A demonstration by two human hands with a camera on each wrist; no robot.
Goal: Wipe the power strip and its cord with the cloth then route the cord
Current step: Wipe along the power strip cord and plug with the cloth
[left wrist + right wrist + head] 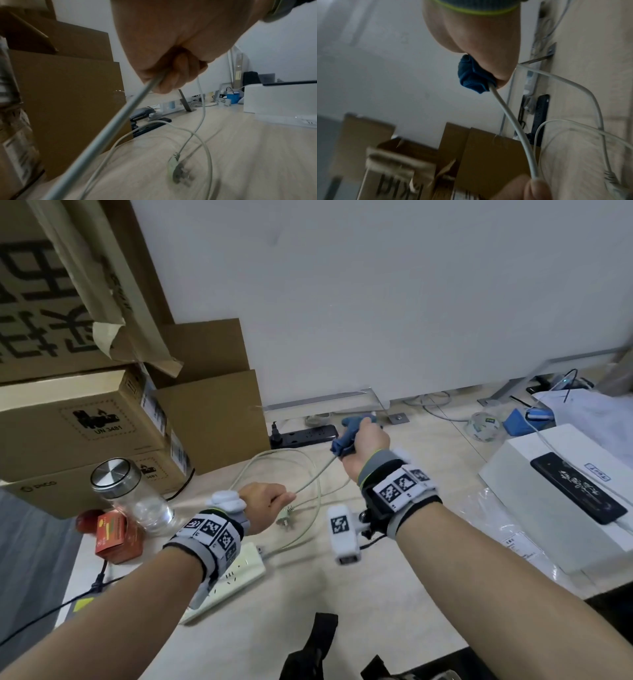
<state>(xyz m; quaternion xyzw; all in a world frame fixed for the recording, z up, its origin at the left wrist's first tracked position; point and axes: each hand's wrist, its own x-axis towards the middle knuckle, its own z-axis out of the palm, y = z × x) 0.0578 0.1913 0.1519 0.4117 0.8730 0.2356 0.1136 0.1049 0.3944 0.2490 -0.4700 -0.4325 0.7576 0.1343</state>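
A white power strip [239,573] lies on the light wooden table, partly under my left forearm. Its pale cord [313,477] is stretched taut between my hands, and more of it loops on the table, ending in a plug [286,517]. My left hand [270,503] pinches the cord [120,115] near the plug end. My right hand [364,440] holds the blue cloth [346,436] wrapped round the cord [510,119], further back and above the table. In the right wrist view the cloth [471,75] bulges from my fist where the cord enters.
A black power strip [305,436] lies by the wall. Cardboard boxes [85,419] stack at the left, with a glass jar [133,498] and a red box [114,537] in front. A white box [561,491] with a dark phone sits at the right.
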